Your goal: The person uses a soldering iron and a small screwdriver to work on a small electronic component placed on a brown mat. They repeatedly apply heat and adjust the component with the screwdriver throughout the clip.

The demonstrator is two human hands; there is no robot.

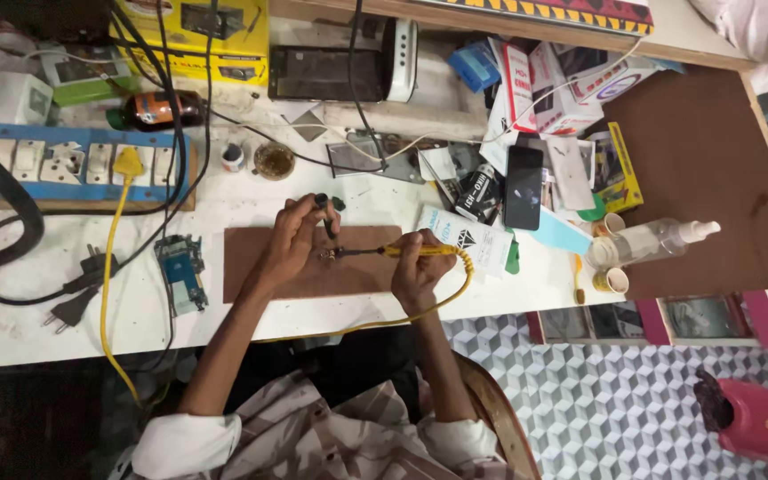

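Right hand (417, 267) grasps yellow soldering iron (420, 252), tip on a small part (329, 255) over the brown board (251, 262). Left hand (291, 236) pinches a dark tool (324, 213) above the same part. Behind the board: small round tin (274, 161), contents brownish. Right of the board: clear bottle (651, 238) lying flat, contents unclear; two small cups (612, 224), contents hidden.

white bench (11, 333) w/ brown mat (251, 267), circuit board (181, 271), plugs (77, 289).
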